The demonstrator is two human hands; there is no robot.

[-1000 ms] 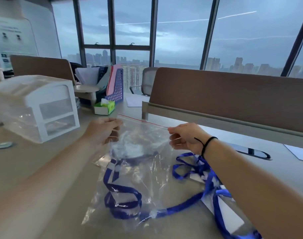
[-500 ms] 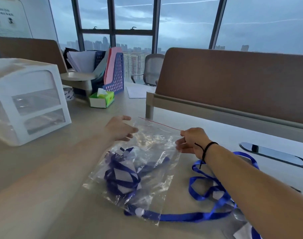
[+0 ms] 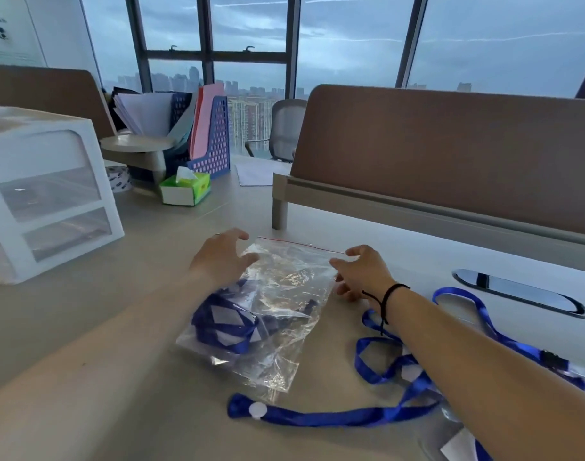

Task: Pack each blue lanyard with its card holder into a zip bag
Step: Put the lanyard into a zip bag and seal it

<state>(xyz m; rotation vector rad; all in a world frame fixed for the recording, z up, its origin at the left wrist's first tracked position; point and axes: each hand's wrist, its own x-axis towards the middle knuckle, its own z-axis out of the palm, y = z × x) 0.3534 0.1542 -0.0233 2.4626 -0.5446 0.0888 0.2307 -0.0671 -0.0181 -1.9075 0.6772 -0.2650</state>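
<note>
Here the zip bag lies flat on the pale desk, its red-lined mouth at the far edge and its long axis running away from the person. The left hand rests at the bag's far-left corner, the right hand at its far-right; both have loose fingers, gripping nothing. One blue lanyard sits bunched inside; loose lanyards trail right of the bag. Beyond it stand a brown divider and windows.
</note>
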